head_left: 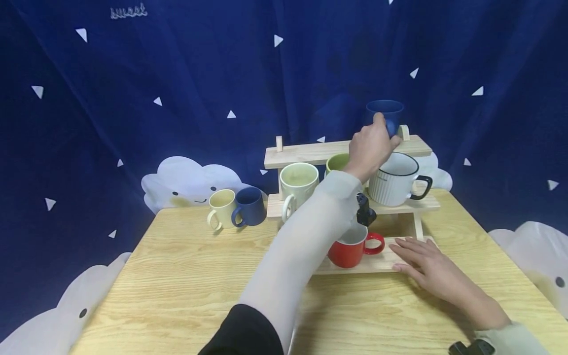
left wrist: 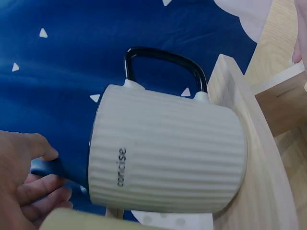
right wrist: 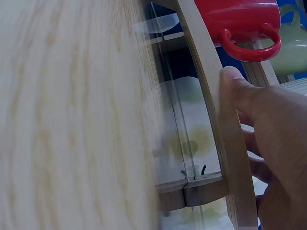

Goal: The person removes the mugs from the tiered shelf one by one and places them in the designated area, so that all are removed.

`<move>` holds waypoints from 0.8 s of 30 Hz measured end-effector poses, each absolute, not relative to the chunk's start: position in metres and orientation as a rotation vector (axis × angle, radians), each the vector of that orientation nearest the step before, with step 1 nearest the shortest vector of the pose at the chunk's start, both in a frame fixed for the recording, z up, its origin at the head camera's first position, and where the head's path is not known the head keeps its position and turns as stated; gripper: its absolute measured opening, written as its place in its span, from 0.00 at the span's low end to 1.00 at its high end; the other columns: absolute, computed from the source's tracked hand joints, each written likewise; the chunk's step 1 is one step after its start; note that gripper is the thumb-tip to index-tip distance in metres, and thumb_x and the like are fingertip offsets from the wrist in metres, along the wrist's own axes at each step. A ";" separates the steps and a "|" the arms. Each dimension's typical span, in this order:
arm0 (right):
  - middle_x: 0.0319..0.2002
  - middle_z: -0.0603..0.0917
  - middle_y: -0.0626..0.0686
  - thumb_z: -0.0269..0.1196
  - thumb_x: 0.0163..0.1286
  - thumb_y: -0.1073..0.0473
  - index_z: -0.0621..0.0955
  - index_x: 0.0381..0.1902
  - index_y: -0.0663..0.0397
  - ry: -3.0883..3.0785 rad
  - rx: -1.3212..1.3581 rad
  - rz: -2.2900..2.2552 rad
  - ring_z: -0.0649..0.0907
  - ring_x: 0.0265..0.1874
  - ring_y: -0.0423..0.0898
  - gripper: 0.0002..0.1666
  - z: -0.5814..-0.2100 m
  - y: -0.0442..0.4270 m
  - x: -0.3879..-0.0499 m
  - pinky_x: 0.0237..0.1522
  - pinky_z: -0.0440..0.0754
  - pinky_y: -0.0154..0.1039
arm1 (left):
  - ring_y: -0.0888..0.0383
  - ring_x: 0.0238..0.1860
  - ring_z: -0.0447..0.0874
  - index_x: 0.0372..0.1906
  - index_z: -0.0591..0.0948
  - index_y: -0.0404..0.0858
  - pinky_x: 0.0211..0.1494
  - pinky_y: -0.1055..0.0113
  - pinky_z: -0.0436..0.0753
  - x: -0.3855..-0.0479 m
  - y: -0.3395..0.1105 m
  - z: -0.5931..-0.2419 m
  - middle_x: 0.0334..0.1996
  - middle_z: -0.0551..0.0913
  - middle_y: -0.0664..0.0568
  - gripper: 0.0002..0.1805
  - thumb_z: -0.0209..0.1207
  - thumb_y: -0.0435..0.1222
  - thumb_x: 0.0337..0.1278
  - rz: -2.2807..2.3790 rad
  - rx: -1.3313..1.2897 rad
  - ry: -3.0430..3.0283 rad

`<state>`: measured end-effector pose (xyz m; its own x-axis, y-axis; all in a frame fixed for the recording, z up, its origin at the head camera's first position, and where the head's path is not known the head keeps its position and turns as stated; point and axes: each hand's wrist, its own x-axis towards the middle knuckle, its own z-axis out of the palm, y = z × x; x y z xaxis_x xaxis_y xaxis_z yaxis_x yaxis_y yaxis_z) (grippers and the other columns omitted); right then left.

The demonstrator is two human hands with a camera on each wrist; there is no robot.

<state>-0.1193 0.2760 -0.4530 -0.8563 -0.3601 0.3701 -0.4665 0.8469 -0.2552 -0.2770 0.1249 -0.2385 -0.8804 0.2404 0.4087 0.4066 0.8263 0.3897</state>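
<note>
My left hand point(head_left: 370, 148) pinches the handle of a dark blue mug point(head_left: 382, 109) at the right part of the wooden rack's top shelf point(head_left: 319, 153). Whether the mug's base touches the shelf cannot be seen. In the left wrist view, a white ribbed mug point(left wrist: 165, 148) with a black handle and the word "concise" fills the middle, close to the fingers. My right hand point(head_left: 423, 266) rests on the right end of the bottom shelf point(head_left: 381, 261), its thumb against the front edge in the right wrist view. Beside it sits a red mug point(head_left: 348, 252), partly hidden by my left arm.
The middle shelf point(head_left: 275, 206) also holds a pale green mug point(head_left: 299, 180) and a green mug point(head_left: 337, 161), the latter partly covered by my left arm. A yellow mug point(head_left: 224, 207) and another blue mug point(head_left: 251, 209) stand on the table point(head_left: 186, 276), left of the rack.
</note>
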 end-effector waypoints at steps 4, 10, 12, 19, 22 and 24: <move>0.60 0.78 0.61 0.67 0.65 0.46 0.79 0.61 0.52 -2.709 0.629 0.487 0.72 0.61 0.65 0.30 -0.453 0.277 -0.120 0.66 0.55 0.71 | 0.57 0.37 0.85 0.52 0.71 0.47 0.37 0.66 0.81 -0.279 0.119 -0.239 0.37 0.85 0.55 0.23 0.62 0.54 0.60 -0.684 -0.472 -2.657; 0.60 0.78 0.61 0.66 0.66 0.45 0.79 0.62 0.52 -2.717 0.624 0.496 0.71 0.62 0.66 0.29 -0.454 0.277 -0.120 0.67 0.53 0.70 | 0.56 0.38 0.85 0.51 0.72 0.47 0.38 0.64 0.81 -0.282 0.109 -0.238 0.38 0.85 0.54 0.19 0.61 0.50 0.61 -0.683 -0.447 -2.672; 0.60 0.78 0.61 0.66 0.66 0.45 0.79 0.62 0.52 -2.719 0.620 0.492 0.71 0.62 0.66 0.30 -0.455 0.277 -0.120 0.67 0.53 0.70 | 0.55 0.39 0.85 0.53 0.72 0.47 0.39 0.63 0.82 -0.284 0.105 -0.239 0.39 0.85 0.53 0.20 0.60 0.49 0.61 -0.685 -0.453 -2.668; 0.60 0.78 0.61 0.66 0.65 0.45 0.79 0.62 0.52 -2.715 0.620 0.491 0.72 0.62 0.65 0.30 -0.457 0.277 -0.120 0.66 0.54 0.71 | 0.56 0.42 0.85 0.57 0.76 0.45 0.43 0.65 0.82 -0.287 0.095 -0.240 0.41 0.86 0.53 0.19 0.55 0.50 0.69 -0.620 -0.508 -2.634; 0.60 0.78 0.61 0.67 0.65 0.45 0.79 0.61 0.52 -2.706 0.622 0.484 0.72 0.61 0.65 0.30 -0.457 0.277 -0.121 0.66 0.54 0.71 | 0.57 0.44 0.85 0.58 0.77 0.46 0.46 0.66 0.82 -0.288 0.091 -0.241 0.43 0.86 0.54 0.19 0.54 0.50 0.70 -0.619 -0.523 -2.615; 0.60 0.78 0.60 0.67 0.65 0.45 0.79 0.62 0.52 -2.705 0.622 0.482 0.72 0.61 0.65 0.30 -0.457 0.277 -0.121 0.66 0.54 0.70 | 0.57 0.45 0.85 0.59 0.77 0.46 0.47 0.66 0.82 -0.289 0.089 -0.241 0.44 0.85 0.55 0.20 0.55 0.50 0.70 -0.650 -0.526 -2.606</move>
